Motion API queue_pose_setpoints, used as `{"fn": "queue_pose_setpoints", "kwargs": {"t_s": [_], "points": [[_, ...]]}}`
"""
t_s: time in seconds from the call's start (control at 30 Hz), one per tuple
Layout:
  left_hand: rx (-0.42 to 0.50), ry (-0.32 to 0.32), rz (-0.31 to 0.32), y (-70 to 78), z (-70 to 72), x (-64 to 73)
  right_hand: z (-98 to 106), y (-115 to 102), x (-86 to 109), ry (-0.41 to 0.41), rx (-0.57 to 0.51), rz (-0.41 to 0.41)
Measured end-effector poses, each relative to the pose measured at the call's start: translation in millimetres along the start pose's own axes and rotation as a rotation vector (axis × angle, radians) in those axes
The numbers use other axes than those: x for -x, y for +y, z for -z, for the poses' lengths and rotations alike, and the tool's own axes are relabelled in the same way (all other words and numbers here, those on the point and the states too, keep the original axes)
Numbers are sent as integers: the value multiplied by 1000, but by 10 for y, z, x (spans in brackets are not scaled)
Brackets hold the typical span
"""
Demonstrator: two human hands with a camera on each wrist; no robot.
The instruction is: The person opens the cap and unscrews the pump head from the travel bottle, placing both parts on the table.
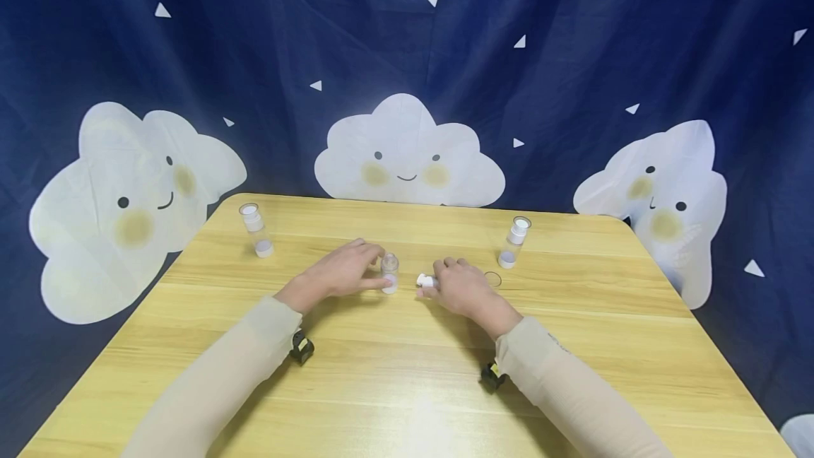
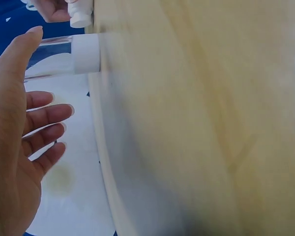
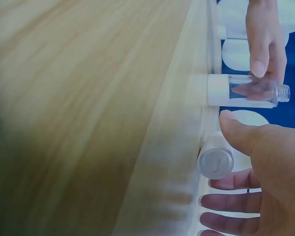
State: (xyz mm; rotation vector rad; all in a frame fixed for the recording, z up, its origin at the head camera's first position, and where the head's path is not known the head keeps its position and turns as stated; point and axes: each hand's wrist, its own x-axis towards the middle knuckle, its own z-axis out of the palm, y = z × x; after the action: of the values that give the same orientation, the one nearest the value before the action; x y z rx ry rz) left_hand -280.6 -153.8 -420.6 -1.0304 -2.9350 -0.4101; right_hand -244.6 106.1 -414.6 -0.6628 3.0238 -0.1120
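Note:
A clear bottle (image 1: 389, 273) with a white base stands upright on the table, its threaded neck (image 3: 283, 93) bare. My left hand (image 1: 346, 271) is beside it, thumb and index finger near its sides, the other fingers (image 2: 51, 115) spread and loosely bent. To the right, a white pump top (image 1: 426, 280) lies on its side, its round end (image 3: 215, 163) facing the right wrist camera. My right hand (image 1: 463, 287) is around the pump top, thumb in front and fingers behind, fairly straight; a gap shows between thumb and pump top.
A pump bottle (image 1: 256, 230) with clear cap stands at the back left, and a similar bottle (image 1: 514, 242) at the back right. Near the right hand is a thin clear ring-shaped rim (image 1: 492, 279). Behind the wooden table (image 1: 394, 387) hangs a blue curtain (image 1: 267, 34) with clouds.

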Motion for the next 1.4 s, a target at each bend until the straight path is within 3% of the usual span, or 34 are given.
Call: {"fn": "queue_pose_setpoints", "kwargs": {"t_s": [0.33, 0.63, 1.13, 1.4], "points": [[38, 50, 35, -103, 99, 178, 74, 1, 17, 33, -24, 8], [40, 98, 75, -208, 175, 366, 199, -47, 32, 122, -25, 57], [39, 171, 144, -404, 355, 722, 477, -356, -26, 266, -136, 88], [34, 194, 183, -601, 427, 935, 614, -568, -55, 345, -150, 174]]}}
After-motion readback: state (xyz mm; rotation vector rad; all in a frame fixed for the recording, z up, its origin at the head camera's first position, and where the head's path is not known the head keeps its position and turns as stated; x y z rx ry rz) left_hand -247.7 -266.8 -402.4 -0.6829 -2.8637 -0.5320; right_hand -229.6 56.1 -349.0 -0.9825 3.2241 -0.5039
